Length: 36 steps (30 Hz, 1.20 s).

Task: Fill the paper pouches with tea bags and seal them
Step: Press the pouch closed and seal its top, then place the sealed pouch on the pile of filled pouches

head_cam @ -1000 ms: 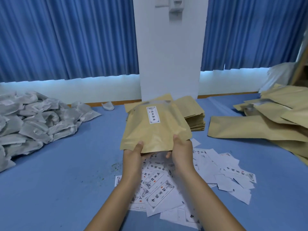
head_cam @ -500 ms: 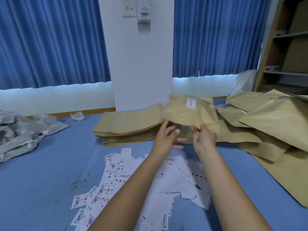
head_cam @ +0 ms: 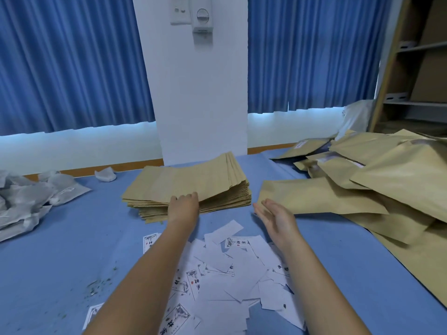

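Head view: the stack of empty pouches (head_cam: 188,187) lies at the middle of the worktop (head_cam: 60,250) toward its far edge, just in front of a white pillar (head_cam: 200,93). The left hand (head_cam: 182,207) is on the stack's near edge, fingers curled over the topmost pouches and grasping them; the thumb is hidden. The upper pouches bow upward at their far right corner. The right hand (head_cam: 275,218) is released, fingers straight, palm turned left, holding nothing. It hovers above the cloth just short of the nearest pouch of the filled pile.

The pile of filled pouches (head_cam: 362,180) covers the right side up to the far right corner and crowds the right hand's outer side. Tea bags (head_cam: 26,201) are heaped at the left edge, well apart from both hands; one loose tea bag (head_cam: 105,174) lies at the far edge. Printed labels (head_cam: 229,269) are scattered along the near edge under both forearms. Green crumbs (head_cam: 96,286) lie left of the labels.

Bare cloth lies between the tea bags and the stack, and a narrow strip separates the stack from the filled pile. A shelf unit (head_cam: 416,68) stands beyond the far right corner.
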Tool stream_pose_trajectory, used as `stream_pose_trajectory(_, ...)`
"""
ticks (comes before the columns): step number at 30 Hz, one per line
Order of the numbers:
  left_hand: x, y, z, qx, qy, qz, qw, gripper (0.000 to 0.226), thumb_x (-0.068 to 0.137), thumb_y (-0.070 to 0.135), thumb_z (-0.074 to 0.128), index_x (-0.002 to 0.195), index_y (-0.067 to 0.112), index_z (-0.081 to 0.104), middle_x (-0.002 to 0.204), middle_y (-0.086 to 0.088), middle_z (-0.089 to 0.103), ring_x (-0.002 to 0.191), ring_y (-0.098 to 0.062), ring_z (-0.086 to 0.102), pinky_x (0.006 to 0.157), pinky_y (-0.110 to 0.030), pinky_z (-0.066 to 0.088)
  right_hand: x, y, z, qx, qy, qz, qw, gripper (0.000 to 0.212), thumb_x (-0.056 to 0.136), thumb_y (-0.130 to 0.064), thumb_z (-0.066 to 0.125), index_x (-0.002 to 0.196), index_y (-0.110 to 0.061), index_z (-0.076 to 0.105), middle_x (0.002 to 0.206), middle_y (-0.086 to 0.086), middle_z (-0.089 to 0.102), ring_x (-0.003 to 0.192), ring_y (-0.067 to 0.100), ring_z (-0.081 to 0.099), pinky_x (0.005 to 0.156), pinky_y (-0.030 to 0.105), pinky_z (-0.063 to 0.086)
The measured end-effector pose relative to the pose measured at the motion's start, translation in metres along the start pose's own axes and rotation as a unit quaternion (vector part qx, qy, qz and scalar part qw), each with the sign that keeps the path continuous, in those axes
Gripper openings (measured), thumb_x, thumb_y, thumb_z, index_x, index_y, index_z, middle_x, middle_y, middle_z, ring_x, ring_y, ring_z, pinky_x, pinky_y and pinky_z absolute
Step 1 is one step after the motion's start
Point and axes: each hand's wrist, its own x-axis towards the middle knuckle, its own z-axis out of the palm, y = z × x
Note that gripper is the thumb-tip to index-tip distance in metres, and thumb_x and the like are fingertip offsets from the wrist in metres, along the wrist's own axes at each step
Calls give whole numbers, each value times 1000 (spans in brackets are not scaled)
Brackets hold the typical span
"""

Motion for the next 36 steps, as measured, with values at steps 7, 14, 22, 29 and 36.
stream_pose_trajectory(7,-21,-6,-5,-1,121,36,992,33,77,-6,55,102,15,60,98,-2,60,92,-23,56,76,-30,37,-22,-2,14,-107,-27,24,994,37,98,-19,50,122,10,50,122,22,58,105,36,63,88,38,52)
stream_pose_trajectory(14,-94,-69,-17,-199,202,262,923,20,74,-11,68,85,5,73,87,-6,69,73,-20,67,54,-27,54,-66,11,60,-217,-152,88,960,20,97,-22,52,110,-9,59,91,6,73,76,26,71,66,40,60)
stream_pose_trajectory(22,-135,-76,-16,-435,143,146,877,30,88,11,66,118,11,67,122,6,62,106,6,55,90,-3,38,-109,104,110,-183,-139,60,971,23,99,2,38,103,-3,60,94,14,71,83,21,71,71,34,59)
stream_pose_trajectory(29,-139,-82,-19,-481,94,145,859,5,83,9,68,78,10,67,75,6,65,71,-2,55,65,-21,43,-116,113,104,-50,-237,120,963,10,92,12,41,93,6,50,71,16,65,71,19,67,67,28,57)
stream_pose_trajectory(36,-138,-91,-21,-606,44,53,793,18,81,9,74,93,22,77,89,11,74,86,-2,68,77,-13,49,-119,108,103,-68,-300,107,946,41,88,-14,54,114,18,52,114,33,62,112,37,61,98,46,49)
